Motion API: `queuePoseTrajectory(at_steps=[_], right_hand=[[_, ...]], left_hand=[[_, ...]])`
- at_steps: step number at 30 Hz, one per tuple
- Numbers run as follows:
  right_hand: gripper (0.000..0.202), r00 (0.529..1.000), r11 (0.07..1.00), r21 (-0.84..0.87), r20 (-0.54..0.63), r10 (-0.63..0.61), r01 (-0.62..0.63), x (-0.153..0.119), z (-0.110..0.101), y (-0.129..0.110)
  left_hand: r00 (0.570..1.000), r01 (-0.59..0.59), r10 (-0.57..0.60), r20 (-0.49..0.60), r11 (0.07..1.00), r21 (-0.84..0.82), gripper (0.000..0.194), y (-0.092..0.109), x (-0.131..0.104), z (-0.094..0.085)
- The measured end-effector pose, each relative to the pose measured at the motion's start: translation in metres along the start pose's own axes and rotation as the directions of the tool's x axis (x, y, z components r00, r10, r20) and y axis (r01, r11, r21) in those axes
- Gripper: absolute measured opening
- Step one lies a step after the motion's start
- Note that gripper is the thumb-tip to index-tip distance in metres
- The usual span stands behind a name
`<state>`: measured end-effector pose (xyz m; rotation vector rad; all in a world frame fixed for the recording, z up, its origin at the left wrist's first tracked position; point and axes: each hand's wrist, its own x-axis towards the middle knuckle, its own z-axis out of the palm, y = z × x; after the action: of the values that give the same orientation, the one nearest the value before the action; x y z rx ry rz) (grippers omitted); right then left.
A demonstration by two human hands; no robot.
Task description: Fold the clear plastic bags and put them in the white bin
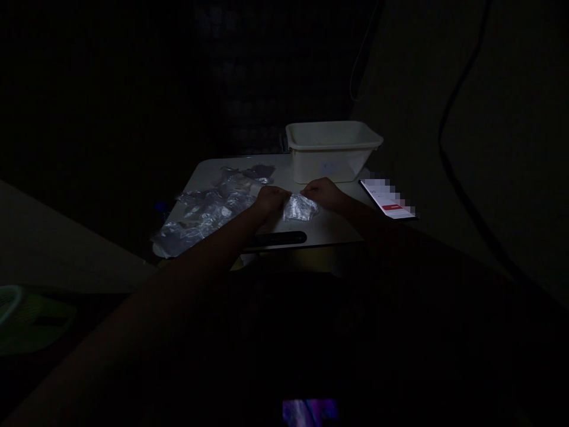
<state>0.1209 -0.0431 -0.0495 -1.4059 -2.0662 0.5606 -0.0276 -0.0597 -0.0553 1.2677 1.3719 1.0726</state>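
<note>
Between my two hands hangs a small, shiny clear plastic bag (300,208), just above the white table. My left hand (270,200) pinches its upper left edge, and my right hand (323,192) pinches the upper right, with the fingertips close together. Whether anything is inside the bag cannot be made out in the dim light. To the left of my left hand, a loose pile of crumpled clear plastic bags (208,207) spreads over the table.
A white plastic tub (326,163) stands at the back of the small table (329,236). Right of it lies a lit tablet or phone (383,198). A slot (284,238) runs along the near edge. A green basket (33,320) sits low at the left. A dark cable (444,136) hangs at the right.
</note>
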Motion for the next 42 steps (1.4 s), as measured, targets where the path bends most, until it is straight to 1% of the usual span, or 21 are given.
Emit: queuePoseTrajectory(at_steps=[3, 6, 9, 11, 14, 17, 19, 20, 23, 26, 28, 29, 32, 34, 35, 38, 42], right_hand=[[0.021, 1.0, 1.0, 0.005, -0.005, 0.018, -0.018, 0.0, -0.002, 0.001], [0.019, 0.999, 0.998, 0.03, -0.003, 0.049, -0.049, 0.0, -0.003, 0.0], [0.02, 0.998, 0.993, 0.091, 0.001, 0.069, -0.069, -0.001, -0.003, -0.002], [0.02, 0.996, 0.987, 0.134, 0.026, 0.082, -0.085, -0.003, -0.003, -0.004], [0.013, 0.994, 0.979, 0.176, 0.045, 0.1, -0.106, -0.003, -0.003, -0.005], [0.011, 0.995, 0.972, 0.214, 0.033, 0.095, -0.1, -0.003, -0.003, -0.003], [0.011, 0.995, 0.965, 0.242, 0.021, 0.099, -0.101, -0.002, -0.003, -0.002], [0.01, 0.994, 0.961, 0.256, 0.01, 0.105, -0.104, -0.002, -0.004, -0.002], [0.011, 0.989, 0.947, 0.295, -0.031, 0.143, -0.127, -0.002, -0.006, -0.002], [0.012, 0.981, 0.926, 0.349, -0.071, 0.181, -0.146, -0.003, -0.009, -0.001], [0.012, 0.974, 0.899, 0.407, -0.081, 0.212, -0.162, -0.003, -0.01, 0.0], [0.013, 0.969, 0.876, 0.446, -0.065, 0.237, -0.184, -0.004, -0.01, 0.0], [0.016, 0.938, 0.773, 0.551, 0.054, 0.343, -0.315, -0.006, -0.009, -0.002], [0.012, 0.907, 0.695, 0.599, 0.143, 0.396, -0.398, -0.008, -0.01, -0.005], [0.01, 0.896, 0.661, 0.621, 0.169, 0.411, -0.421, -0.009, -0.01, -0.007], [0.01, 0.885, 0.593, 0.683, 0.18, 0.43, -0.427, -0.009, -0.012, -0.009], [0.008, 0.896, 0.573, 0.721, 0.153, 0.418, -0.391, -0.007, -0.012, -0.006]], left_hand=[[1.0, 0.01, -0.009, 0.005, 0.996, -0.091, 0.014, 0.002, -0.002, -0.001], [1.0, 0.014, -0.011, 0.017, 0.989, -0.148, 0.017, 0.004, -0.004, -0.002], [1.0, 0.012, -0.011, 0.008, 0.985, -0.17, 0.017, 0.005, -0.005, -0.001], [1.0, 0.015, -0.015, 0.003, 0.983, -0.185, 0.016, 0.005, -0.004, -0.001], [1.0, 0.019, -0.021, -0.004, 0.979, -0.204, 0.015, 0.004, -0.002, -0.001], [1.0, 0.015, -0.017, -0.008, 0.976, -0.217, 0.017, 0.003, -0.001, -0.001], [0.999, 0.037, -0.034, 0.017, 0.976, -0.217, 0.019, 0.003, -0.001, -0.002], [0.997, 0.066, -0.057, 0.047, 0.974, -0.215, 0.019, 0.004, -0.002, -0.002], [0.977, 0.173, -0.146, 0.157, 0.97, -0.172, 0.014, 0.005, -0.006, -0.002], [0.961, 0.214, -0.183, 0.205, 0.967, -0.139, 0.011, 0.007, -0.009, -0.001], [0.965, 0.213, -0.183, 0.19, 0.965, -0.154, 0.01, 0.008, -0.009, 0.0], [0.968, 0.208, -0.177, 0.178, 0.963, -0.169, 0.01, 0.008, -0.009, 0.0], [0.98, 0.172, -0.144, 0.138, 0.958, -0.228, 0.009, 0.008, -0.006, 0.001], [0.985, 0.156, -0.132, 0.108, 0.952, -0.262, 0.01, 0.008, -0.004, 0.001], [0.987, 0.152, -0.13, 0.094, 0.949, -0.277, 0.01, 0.008, -0.003, 0.001], [0.987, 0.15, -0.121, 0.109, 0.938, -0.313, 0.012, 0.009, -0.003, 0.002], [0.975, 0.192, -0.144, 0.169, 0.929, -0.316, 0.014, 0.009, -0.005, 0.003]])
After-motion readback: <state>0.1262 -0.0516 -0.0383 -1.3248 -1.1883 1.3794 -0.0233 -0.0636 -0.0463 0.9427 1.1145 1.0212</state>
